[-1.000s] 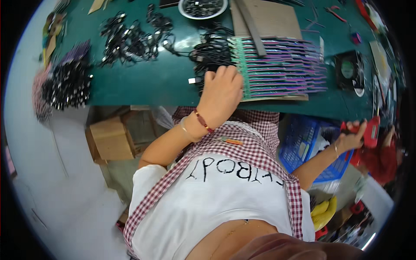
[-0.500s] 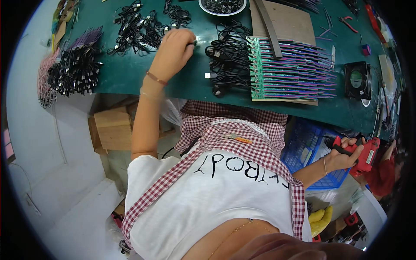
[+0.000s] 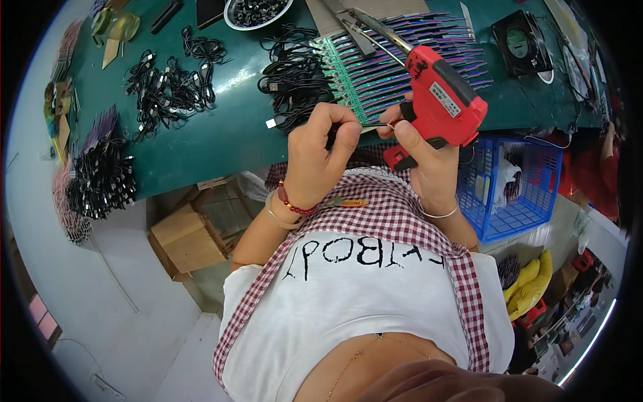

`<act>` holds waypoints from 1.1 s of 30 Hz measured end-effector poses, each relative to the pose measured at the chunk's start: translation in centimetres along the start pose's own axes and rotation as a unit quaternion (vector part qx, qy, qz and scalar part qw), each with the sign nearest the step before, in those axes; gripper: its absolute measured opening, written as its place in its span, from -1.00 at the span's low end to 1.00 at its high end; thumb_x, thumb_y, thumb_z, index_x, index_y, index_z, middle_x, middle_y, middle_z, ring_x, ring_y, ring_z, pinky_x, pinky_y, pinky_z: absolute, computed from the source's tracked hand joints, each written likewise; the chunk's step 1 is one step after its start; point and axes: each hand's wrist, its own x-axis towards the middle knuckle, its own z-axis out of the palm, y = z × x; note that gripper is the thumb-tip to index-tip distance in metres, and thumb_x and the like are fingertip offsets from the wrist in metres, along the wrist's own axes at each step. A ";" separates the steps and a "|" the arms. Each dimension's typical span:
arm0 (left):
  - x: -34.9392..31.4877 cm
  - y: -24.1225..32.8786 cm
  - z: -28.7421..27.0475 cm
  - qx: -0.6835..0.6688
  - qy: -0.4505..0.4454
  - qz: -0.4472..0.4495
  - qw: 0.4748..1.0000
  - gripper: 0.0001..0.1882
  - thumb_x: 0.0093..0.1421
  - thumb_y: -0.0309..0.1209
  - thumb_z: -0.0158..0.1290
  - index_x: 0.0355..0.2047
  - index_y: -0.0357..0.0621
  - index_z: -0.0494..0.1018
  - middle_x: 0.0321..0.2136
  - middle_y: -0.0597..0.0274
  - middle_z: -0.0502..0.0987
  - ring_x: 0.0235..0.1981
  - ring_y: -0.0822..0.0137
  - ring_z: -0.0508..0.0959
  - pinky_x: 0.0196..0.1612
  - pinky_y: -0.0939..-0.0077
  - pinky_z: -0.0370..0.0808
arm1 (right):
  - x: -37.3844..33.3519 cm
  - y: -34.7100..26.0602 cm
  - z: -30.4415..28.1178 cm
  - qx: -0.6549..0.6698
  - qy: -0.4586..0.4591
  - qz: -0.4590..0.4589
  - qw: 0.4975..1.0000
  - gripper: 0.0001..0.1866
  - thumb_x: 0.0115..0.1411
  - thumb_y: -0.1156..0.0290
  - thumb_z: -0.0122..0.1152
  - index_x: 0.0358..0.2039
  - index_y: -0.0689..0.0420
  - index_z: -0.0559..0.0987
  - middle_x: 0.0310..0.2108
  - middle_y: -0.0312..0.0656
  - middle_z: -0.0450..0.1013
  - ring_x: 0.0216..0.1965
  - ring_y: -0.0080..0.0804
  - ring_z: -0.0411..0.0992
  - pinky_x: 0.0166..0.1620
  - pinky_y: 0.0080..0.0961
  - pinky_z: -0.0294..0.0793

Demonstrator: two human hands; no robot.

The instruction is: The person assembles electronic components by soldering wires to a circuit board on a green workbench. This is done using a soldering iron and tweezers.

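In front of my apron, close to the table's near edge, both hands are raised. My left hand is closed, pinching a thin black cable between thumb and forefinger. At the cable's other end, the fingertips of my right hand meet around fine wire ends. That same hand carries a red and black soldering gun, its metal barrel angled up and left over the table. Behind the hands lies a row of green circuit boards with purple-blue wires. Black USB cables are bundled along the boards' left side.
More USB cables lie in a loose heap and a thick bunch at left. A bowl of small dark parts is at the back. A black fan stands right on the green table. Below it is a blue basket.
My left hand has come from the cable heap toward my right. My right hand has brought the soldering gun in from the far right. Both hands now meet at the thin cable.
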 end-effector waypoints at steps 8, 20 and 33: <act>0.0 0.3 0.1 0.088 -0.033 0.059 0.994 -0.91 0.07 -0.54 0.05 -0.39 -0.25 0.40 -0.54 0.13 0.44 -0.59 0.24 0.47 -0.52 0.52 0.39 | 0.1 -0.2 0.1 0.033 0.004 0.029 0.999 -0.61 0.08 0.57 0.16 -0.08 0.27 0.30 -0.37 -0.18 0.44 -0.39 -0.51 0.42 -0.31 -0.56 0.43; -0.6 0.3 0.5 0.077 0.005 -0.002 0.997 -0.87 -0.01 -0.61 0.06 -0.53 -0.27 0.30 -0.67 0.25 0.41 -0.67 0.52 0.39 -0.57 0.69 0.33 | 1.3 0.1 -1.9 -0.197 0.110 0.006 0.974 -0.61 0.00 0.63 0.19 -0.13 0.28 0.34 -0.44 -0.22 0.42 -0.48 -0.55 0.39 -0.41 -0.64 0.38; -0.8 0.0 1.3 -0.006 -0.045 -0.050 0.998 -0.90 0.02 -0.60 0.04 -0.43 -0.32 0.35 -0.54 0.15 0.47 -0.59 0.42 0.49 -0.54 0.62 0.39 | -0.1 0.7 -0.4 -0.110 -0.007 0.045 0.993 -0.84 0.05 0.52 0.19 -0.31 0.22 0.49 -0.46 -0.38 0.43 -0.46 -0.72 0.35 -0.40 -0.71 0.34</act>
